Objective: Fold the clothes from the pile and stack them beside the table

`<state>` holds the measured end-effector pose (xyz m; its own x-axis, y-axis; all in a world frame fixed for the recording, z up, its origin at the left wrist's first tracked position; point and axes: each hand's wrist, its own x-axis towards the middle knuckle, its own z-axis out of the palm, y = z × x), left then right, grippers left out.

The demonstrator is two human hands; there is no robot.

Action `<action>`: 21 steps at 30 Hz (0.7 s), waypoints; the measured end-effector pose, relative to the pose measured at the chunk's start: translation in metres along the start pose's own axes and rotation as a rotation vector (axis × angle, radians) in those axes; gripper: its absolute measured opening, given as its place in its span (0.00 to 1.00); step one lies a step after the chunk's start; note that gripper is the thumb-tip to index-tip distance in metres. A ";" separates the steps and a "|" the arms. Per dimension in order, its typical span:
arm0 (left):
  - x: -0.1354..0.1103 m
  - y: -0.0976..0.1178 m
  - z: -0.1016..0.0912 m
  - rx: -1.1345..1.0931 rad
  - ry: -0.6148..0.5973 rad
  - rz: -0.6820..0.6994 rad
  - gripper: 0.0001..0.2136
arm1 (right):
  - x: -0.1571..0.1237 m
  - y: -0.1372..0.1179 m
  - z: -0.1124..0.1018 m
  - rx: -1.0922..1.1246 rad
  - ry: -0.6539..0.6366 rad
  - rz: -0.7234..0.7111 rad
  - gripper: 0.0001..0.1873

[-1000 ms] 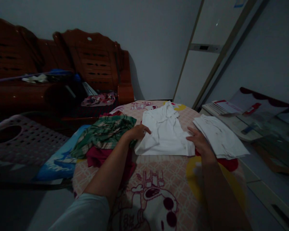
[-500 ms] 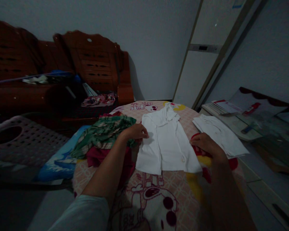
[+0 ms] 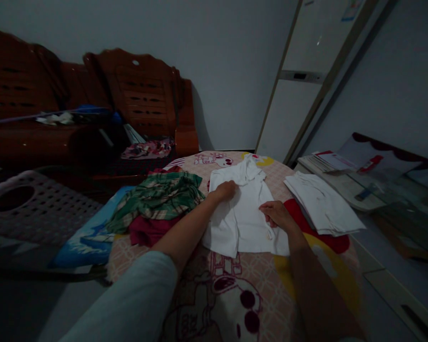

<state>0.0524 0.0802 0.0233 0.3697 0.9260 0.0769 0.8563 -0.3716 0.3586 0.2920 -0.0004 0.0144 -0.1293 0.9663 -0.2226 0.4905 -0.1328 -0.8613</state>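
A white long-sleeved shirt [image 3: 251, 232] lies spread on the round table, its collar end pointing away from me. Its sides are folded inward lengthwise. My left hand [image 3: 227, 191] rests on its upper left part, fingers curled down against the cloth and fingertips mostly hidden. Lower down, on the shirt's right side, my right hand [image 3: 276, 213] is closed, thumb and fingers pinching the fabric of the right fold. A loose white cord end or tag [image 3: 268, 235] shows just below that hand.
A folded white garment stack [image 3: 323, 202] lies on the table's right. Rumpled green plaid cloth [image 3: 160, 192] and dark red cloth [image 3: 153, 230] are piled at left. A patterned tablecloth [image 3: 199, 304] covers the table. Beyond stand a wooden bench [image 3: 139, 95], a woven basket [image 3: 57, 209] and a cabinet [image 3: 364, 194].
My left hand has moved right and slightly away, onto the shirt's upper part. My right hand has come left from beside the shirt onto it, and the shirt's right edge has shifted inward.
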 end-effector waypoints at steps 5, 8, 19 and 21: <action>0.034 -0.025 -0.057 -0.142 0.320 -0.176 0.24 | -0.006 -0.005 0.000 0.033 -0.009 0.000 0.08; 0.026 -0.033 -0.075 -0.202 0.440 -0.145 0.31 | -0.008 -0.008 0.001 0.008 0.010 0.021 0.07; -0.091 0.019 0.026 0.058 -0.034 -0.005 0.30 | -0.012 -0.008 0.003 -0.731 0.087 -0.205 0.16; -0.096 0.023 0.031 0.104 -0.024 0.015 0.29 | -0.011 -0.008 0.003 -0.789 0.110 -0.205 0.17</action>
<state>0.0480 -0.0190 -0.0047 0.3900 0.9189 0.0586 0.8831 -0.3913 0.2590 0.2868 -0.0106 0.0226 -0.2172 0.9760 -0.0147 0.9331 0.2032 -0.2966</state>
